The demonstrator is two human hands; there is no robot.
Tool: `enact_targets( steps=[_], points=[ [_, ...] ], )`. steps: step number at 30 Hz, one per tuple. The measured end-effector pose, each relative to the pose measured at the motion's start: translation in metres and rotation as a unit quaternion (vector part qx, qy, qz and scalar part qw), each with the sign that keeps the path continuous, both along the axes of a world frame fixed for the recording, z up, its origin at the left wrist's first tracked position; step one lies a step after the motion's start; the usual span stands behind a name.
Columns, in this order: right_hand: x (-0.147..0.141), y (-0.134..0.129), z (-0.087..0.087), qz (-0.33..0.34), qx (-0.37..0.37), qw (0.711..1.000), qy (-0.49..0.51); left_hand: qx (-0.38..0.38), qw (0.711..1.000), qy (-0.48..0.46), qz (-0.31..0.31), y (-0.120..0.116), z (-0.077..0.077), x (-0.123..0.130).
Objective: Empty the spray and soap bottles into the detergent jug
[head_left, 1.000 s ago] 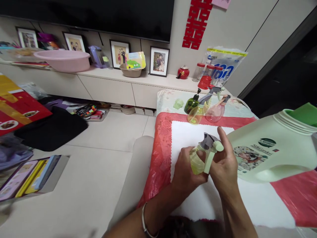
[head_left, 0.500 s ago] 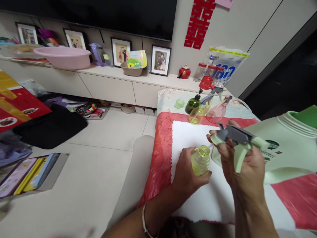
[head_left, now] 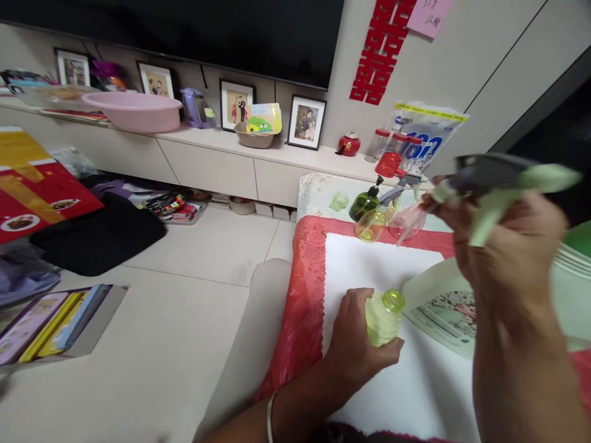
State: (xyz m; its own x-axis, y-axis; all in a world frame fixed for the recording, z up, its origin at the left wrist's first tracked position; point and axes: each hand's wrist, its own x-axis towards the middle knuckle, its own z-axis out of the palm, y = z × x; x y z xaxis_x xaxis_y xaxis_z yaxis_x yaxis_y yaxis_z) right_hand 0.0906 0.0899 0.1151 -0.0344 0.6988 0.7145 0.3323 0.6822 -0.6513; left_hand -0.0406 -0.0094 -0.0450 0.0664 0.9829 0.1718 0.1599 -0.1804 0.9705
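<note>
My left hand (head_left: 356,344) grips a small yellow-green plastic bottle (head_left: 384,319) with its mouth uncovered, standing on a white cloth (head_left: 364,264) over a red table cover (head_left: 308,271). Raised well above and to the right of it, my right hand (head_left: 503,246) holds the grey and pale green trigger sprayer head (head_left: 498,184), blurred by motion, its thin tube hanging toward the far bottles. A big pale green jug (head_left: 443,307) with a printed label lies on its side just right of the small bottle.
Three spray bottles, dark green (head_left: 364,203), yellow (head_left: 372,223) and pink (head_left: 406,221), stand at the table's far edge. Behind are a low cabinet (head_left: 207,169) with picture frames, a pink basin (head_left: 133,111) and jars. Bags and books (head_left: 50,320) lie on the floor left.
My right hand has pulled the sprayer head off the small bottle and lifted it up and to the right. My left hand keeps holding the bottle on the cloth.
</note>
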Motion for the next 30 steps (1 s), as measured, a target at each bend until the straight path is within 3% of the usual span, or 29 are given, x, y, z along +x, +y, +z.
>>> enact_targets(
  steps=[5, 9, 14, 19, 24, 27, 30],
  points=[
    [0.000, 0.050, -0.065, -0.012, -0.062, 0.979, -0.194, 0.018, 1.000, 0.006, -0.005, 0.000, 0.001, 0.001],
    [-0.005, 0.070, -0.110, 0.002, -0.138, 0.922, -0.361, 0.026, 1.000, 0.002, -0.009, 0.000, 0.002, 0.001],
    [-0.009, 0.083, -0.138, 0.001, -0.204, 0.852, -0.482, 0.017, 1.000, 0.000, 0.005, -0.001, 0.002, 0.002],
    [-0.010, 0.089, -0.157, -0.023, -0.214, 0.840, -0.498, 0.015, 1.000, 0.007, 0.008, -0.002, 0.003, 0.003],
    [-0.006, 0.081, -0.157, -0.038, -0.171, 0.878, -0.445, 0.009, 1.000, 0.001, 0.003, -0.001, 0.003, 0.001],
    [-0.002, 0.056, -0.131, -0.055, -0.116, 0.917, -0.379, 0.007, 1.000, -0.004, 0.001, 0.000, 0.003, 0.001],
    [-0.001, 0.003, -0.092, -0.061, -0.056, 0.945, -0.318, 0.009, 1.000, -0.002, 0.000, 0.001, 0.003, 0.000]
  ],
)
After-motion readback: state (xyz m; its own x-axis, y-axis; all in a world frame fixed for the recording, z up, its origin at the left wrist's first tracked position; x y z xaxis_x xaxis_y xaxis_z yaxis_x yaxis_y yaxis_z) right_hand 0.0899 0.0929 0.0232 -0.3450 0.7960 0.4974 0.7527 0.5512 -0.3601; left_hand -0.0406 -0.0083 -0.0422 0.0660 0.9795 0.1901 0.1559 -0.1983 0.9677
